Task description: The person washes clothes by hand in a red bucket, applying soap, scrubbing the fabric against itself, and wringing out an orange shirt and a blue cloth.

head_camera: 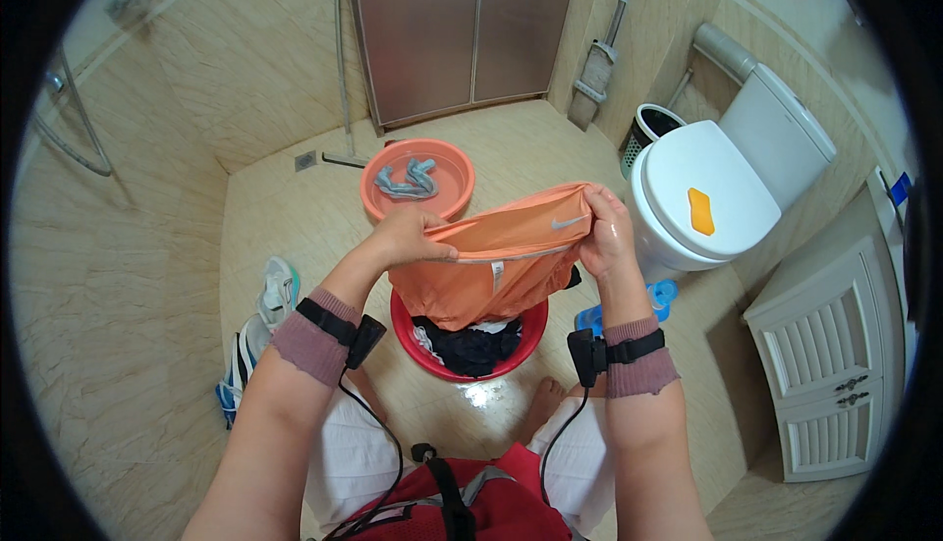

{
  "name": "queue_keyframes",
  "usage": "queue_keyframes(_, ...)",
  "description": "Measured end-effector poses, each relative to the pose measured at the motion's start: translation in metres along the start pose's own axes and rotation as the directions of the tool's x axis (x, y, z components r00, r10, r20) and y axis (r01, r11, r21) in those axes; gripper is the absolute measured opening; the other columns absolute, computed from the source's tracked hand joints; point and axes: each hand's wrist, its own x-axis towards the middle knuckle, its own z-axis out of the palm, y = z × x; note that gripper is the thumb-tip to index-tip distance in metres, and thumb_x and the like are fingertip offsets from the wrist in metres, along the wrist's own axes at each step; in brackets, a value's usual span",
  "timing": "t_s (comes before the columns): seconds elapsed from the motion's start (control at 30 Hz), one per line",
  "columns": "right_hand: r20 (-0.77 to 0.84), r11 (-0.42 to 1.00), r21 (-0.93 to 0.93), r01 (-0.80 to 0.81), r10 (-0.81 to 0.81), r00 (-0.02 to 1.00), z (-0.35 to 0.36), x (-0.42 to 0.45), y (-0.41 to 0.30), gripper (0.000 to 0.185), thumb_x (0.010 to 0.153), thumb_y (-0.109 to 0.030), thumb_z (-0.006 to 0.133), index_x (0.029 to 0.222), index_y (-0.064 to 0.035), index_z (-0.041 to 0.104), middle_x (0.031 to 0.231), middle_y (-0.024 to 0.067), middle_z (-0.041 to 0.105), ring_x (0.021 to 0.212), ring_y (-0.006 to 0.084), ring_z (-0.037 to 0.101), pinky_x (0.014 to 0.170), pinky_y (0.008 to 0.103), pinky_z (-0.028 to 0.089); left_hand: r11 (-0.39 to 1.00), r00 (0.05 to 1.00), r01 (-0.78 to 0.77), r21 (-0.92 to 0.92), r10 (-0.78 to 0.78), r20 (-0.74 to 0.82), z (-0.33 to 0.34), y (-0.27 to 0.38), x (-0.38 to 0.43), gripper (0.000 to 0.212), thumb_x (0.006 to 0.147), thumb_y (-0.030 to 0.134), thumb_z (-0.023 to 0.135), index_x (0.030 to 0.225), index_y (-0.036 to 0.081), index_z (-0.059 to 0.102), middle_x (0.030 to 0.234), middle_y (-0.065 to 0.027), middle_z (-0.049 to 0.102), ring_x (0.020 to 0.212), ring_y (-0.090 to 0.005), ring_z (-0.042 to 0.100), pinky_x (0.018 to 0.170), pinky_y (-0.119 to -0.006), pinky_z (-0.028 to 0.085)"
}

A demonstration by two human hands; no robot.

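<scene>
An orange garment (471, 287) with a Nike mark and a small white tag is stretched between my two hands. My left hand (409, 237) pinches its upper edge at one end. At the other end, my right hand (608, 228), which looks wet, grips the top corner. The cloth hangs down over a red basin (471, 377), hiding its far part. Dark and white clothes (471, 346) lie inside that basin. Just beyond, a salmon-pink basin (460, 162) holds a twisted grey-blue cloth (409, 180), partly hidden behind the garment.
A white toilet (707, 180) with an orange sponge (700, 211) on its lid stands right, near a wastebasket (652, 125). A blue plastic bottle (663, 296) is beside my right forearm. Sneakers (265, 313) line the left wall. A squeegee (345, 160), flat mop (593, 77) and louvered cabinet (825, 335) stand around.
</scene>
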Motion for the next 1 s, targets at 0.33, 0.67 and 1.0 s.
queue_keyframes(0.33,0.031,0.995,-0.086,-0.049,0.052,0.998,-0.003,0.003,0.006,0.009,0.093,-0.01,0.05,0.09,-0.0032,0.055,0.069,0.0004,0.054,0.06,0.0084,0.049,0.058,0.0219,0.043,0.329,0.957,0.227,-0.917,-0.25,0.147,-0.004,0.019,-0.002,0.033,0.097,0.025,0.04,0.123,0.008,0.05,0.117,-0.0077,0.059,0.106,-0.0206,0.06,0.088,-0.036,0.052)
queue_keyframes(0.67,-0.022,0.952,-0.283,-0.117,0.115,0.993,0.01,-0.001,0.021,0.009,0.091,-0.011,0.052,0.088,-0.0039,0.057,0.076,0.0008,0.058,0.065,0.0094,0.053,0.061,0.0231,0.045,-0.102,0.981,0.19,-0.976,-0.024,0.194,-0.004,0.013,0.0,0.039,0.097,0.03,0.039,0.124,0.003,0.048,0.126,-0.0143,0.054,0.114,-0.028,0.055,0.101,-0.044,0.042)
queue_keyframes(1.0,0.374,0.803,-0.556,-0.212,0.471,0.799,0.022,-0.01,0.053,0.038,0.084,-0.017,0.068,0.116,0.0006,0.056,0.102,0.0079,0.064,0.095,0.0118,0.059,0.083,0.0276,0.047,-0.247,0.964,0.239,-0.939,0.181,0.197,-0.002,0.018,0.002,0.042,0.093,0.033,0.042,0.121,0.003,0.051,0.121,-0.0157,0.057,0.111,-0.0305,0.056,0.1,-0.044,0.042)
